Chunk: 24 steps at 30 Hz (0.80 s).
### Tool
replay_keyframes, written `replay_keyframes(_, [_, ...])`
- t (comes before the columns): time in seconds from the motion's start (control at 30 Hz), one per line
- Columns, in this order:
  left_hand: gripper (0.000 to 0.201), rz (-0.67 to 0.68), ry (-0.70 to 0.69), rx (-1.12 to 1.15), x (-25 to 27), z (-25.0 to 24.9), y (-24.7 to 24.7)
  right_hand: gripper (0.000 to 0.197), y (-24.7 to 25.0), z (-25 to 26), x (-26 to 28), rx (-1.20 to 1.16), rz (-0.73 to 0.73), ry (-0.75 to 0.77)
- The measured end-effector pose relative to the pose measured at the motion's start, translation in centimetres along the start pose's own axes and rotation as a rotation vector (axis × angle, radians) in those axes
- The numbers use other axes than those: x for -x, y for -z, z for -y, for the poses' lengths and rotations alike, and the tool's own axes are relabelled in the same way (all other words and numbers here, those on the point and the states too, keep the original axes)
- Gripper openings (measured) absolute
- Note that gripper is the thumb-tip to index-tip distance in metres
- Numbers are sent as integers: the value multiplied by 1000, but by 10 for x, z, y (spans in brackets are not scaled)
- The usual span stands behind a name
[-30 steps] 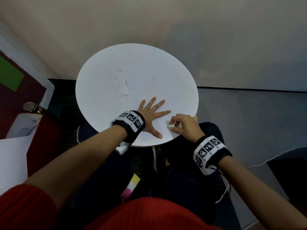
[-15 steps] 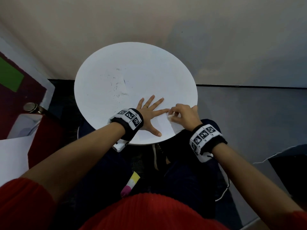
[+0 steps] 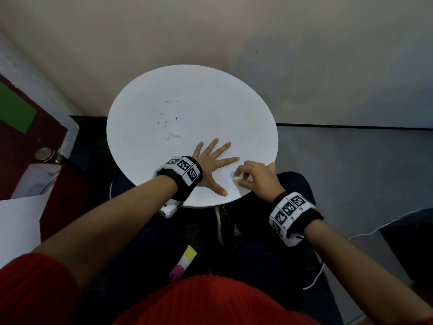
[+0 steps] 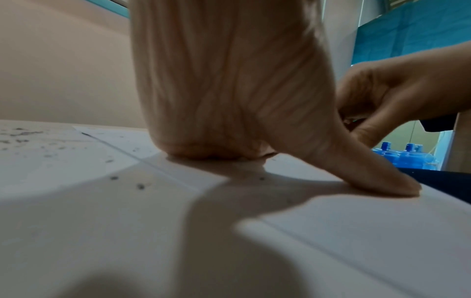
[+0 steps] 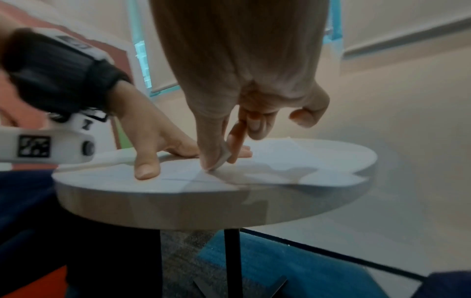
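Note:
A white paper sheet (image 3: 222,127) lies on the small round white table (image 3: 138,137). My left hand (image 3: 212,165) rests flat on the sheet with fingers spread, thumb (image 4: 356,171) pressed down near the front edge. Just to its right, my right hand (image 3: 255,179) pinches a small white eraser (image 3: 236,178) between thumb and forefinger, its tip on the paper. The right wrist view shows the eraser (image 5: 224,156) touching the sheet beside the left hand (image 5: 153,137). The other fingers of the right hand (image 5: 242,70) are curled.
Dark specks (image 3: 164,127) are scattered on the table left of the sheet. A pink and yellow object (image 3: 182,261) lies below by my legs. A dark red door with a round knob (image 3: 44,153) stands at the left, a white cable (image 3: 375,231) runs at the right.
The right hand slid the eraser away toward the left forefinger's tip, then back toward me. The left hand stayed flat on the sheet.

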<state>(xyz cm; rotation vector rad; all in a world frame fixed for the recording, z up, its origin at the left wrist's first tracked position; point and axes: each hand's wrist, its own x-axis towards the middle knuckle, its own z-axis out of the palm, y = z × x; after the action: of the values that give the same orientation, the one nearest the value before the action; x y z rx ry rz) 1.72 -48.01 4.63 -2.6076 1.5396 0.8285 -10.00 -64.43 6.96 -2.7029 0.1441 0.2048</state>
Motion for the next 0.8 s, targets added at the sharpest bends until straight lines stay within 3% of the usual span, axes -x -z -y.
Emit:
replay_keyframes(0.17, [115,-21,2,-11,0,-2,-1,12,-9,23,-9,-146,-118,-51])
replay_keyframes(0.23, [114,-36,5,-2,1,-2,-1,9,-20,34,-6,-175,-98,-13])
replay_keyframes(0.43, [115,-15,-7,9,-1,0,-2,13,-11,10,-12,-89,-208,-133])
replay_keyframes(0.6, [116,-47,-3,4,-2,-1,-2,13,-22,30,-6,-163,-102,-11])
replay_keyframes(0.7, [116,-19,-15,31,0,0,0,4,-8,1,-19,-227,-209,-149])
replay_keyframes(0.8, [119,-5,-8,47,2,-1,2,17,2,-14,-31,-497,-297,-238])
